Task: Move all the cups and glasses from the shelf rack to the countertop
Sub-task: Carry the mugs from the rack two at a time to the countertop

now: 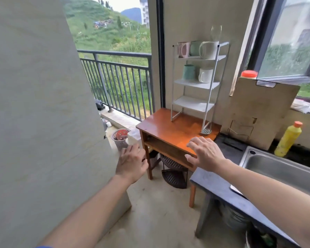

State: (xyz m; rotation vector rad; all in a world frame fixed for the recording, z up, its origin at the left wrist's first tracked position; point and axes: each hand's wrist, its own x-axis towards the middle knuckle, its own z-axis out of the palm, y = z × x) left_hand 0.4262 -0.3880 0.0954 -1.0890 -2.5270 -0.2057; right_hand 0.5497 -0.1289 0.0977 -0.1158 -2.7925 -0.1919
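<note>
A white shelf rack (209, 90) stands on a small wooden table (168, 127) by the wall. Its top shelf holds a pink cup (183, 49), a pale green cup (194, 48) and a white mug (208, 50), with a clear glass (216, 33) just above them. On the second shelf stand a green cup (188, 72) and a white mug (205, 75). The two lower shelves look bare. My left hand (132, 162) and my right hand (205, 153) hover open in front of the table, well below the cups. The dark countertop (220, 187) runs at the right.
A steel sink (283, 169) is set in the countertop, with a yellow bottle (288, 139) and a wooden cutting board (261, 108) behind it. A metal strainer (206, 130) stands on the table. A large grey panel (34, 122) fills the left. Baskets sit under the table near the balcony railing (118, 83).
</note>
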